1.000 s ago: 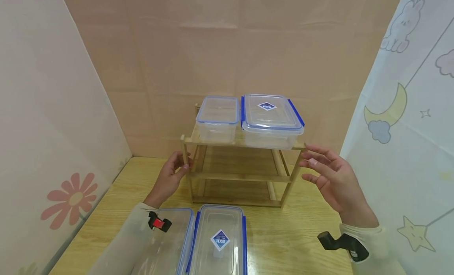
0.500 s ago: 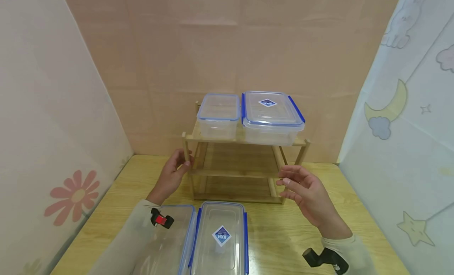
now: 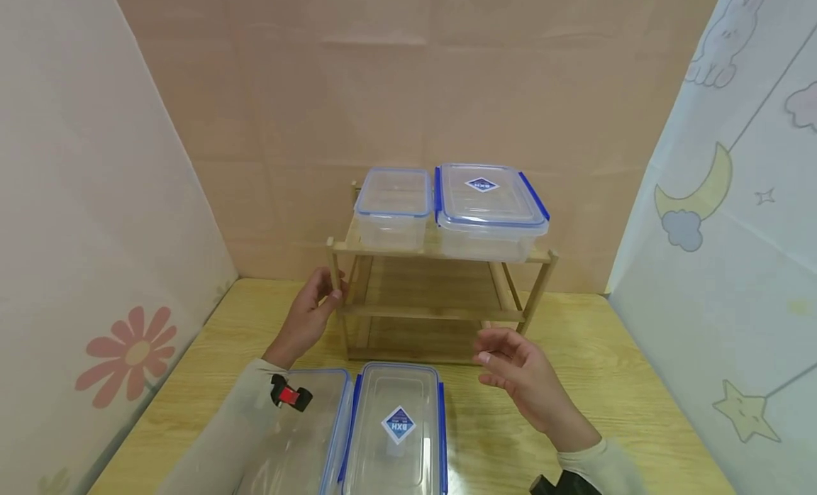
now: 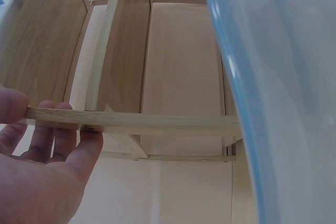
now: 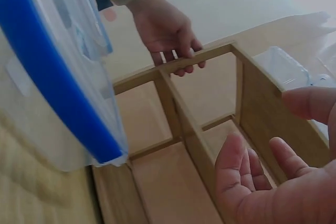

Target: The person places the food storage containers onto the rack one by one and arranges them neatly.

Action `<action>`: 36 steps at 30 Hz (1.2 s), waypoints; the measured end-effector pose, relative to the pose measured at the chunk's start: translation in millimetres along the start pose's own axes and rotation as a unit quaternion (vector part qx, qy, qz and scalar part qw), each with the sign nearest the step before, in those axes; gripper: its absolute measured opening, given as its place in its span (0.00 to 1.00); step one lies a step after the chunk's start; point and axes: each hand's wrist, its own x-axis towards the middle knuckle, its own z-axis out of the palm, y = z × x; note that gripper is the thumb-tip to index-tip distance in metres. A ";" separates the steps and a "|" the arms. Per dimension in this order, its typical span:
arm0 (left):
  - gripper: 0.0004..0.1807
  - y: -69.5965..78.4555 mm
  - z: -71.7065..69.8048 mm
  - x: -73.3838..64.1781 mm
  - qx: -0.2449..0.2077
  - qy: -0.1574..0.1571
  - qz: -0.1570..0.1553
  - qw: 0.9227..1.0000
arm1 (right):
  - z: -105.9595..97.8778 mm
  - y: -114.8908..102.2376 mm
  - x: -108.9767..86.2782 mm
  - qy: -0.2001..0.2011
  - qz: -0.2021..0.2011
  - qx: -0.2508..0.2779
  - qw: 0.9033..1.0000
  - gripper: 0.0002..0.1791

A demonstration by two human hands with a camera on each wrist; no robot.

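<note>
A three-tier wooden rack [image 3: 434, 313] stands on the table in the head view. My left hand [image 3: 305, 319] grips its left front post; in the left wrist view the thumb and fingers [image 4: 86, 153] lie on opposite sides of the post. My right hand [image 3: 520, 378] hovers before the rack's lower right part, fingers loosely bent around nothing. The right wrist view shows that hand [image 5: 278, 192] with a gap between thumb and fingers. On the top shelf sit a narrow clear food container [image 3: 392, 197] and a wider one [image 3: 488, 204] with blue side clips.
Two more lidded containers lie near the front: one with a blue-and-white label [image 3: 398, 424], the other [image 3: 296, 424] partly behind the left sleeve. The wooden table [image 3: 510, 445] is bounded by a brown back wall [image 3: 287, 112] and printed side walls.
My right hand has left the rack's right post, moving down and left toward the front. The left hand stays on its post, and the containers keep their places.
</note>
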 end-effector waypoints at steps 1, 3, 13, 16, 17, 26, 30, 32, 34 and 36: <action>0.14 0.5 0.1 0.1 0.003 0.000 -0.002 1.000 | 1.3 3.3 -0.2 0.004 0.006 -0.001 1.000 0.22; 0.14 1.5 0.3 0.0 0.007 0.000 -0.005 1.000 | 3.9 10.1 -1.1 0.013 0.023 -0.003 1.000 0.24; 0.13 0.5 -0.6 0.4 0.014 -0.003 0.000 1.000 | 20.7 47.5 -13.0 -0.008 0.073 -0.003 0.997 0.22; 0.14 0.2 -0.4 0.9 0.015 -0.001 -0.001 1.000 | 26.7 56.2 -16.4 -0.005 0.090 -0.006 0.996 0.22; 0.14 0.0 -0.4 0.9 0.016 0.000 -0.001 1.000 | 28.5 58.6 -17.6 -0.003 0.094 -0.008 0.996 0.22; 0.16 -0.9 -0.5 0.1 0.020 -0.003 -0.004 1.000 | 34.3 78.4 -36.4 -0.022 0.120 -0.026 0.992 0.26; 0.17 -0.1 0.1 0.3 0.018 0.000 -0.005 1.000 | 35.7 86.1 -48.8 -0.044 0.133 -0.022 0.990 0.26; 0.16 0.2 0.4 0.6 0.017 0.001 -0.005 1.000 | 36.9 88.6 -54.5 -0.051 0.147 -0.011 0.988 0.28; 0.15 0.1 0.7 0.9 0.016 0.002 -0.002 1.000 | 38.2 90.5 -59.7 -0.053 0.167 0.010 0.984 0.28; 0.14 -0.3 0.8 1.0 0.014 0.003 -0.001 1.000 | 40.1 92.4 -63.8 -0.055 0.179 0.026 0.982 0.28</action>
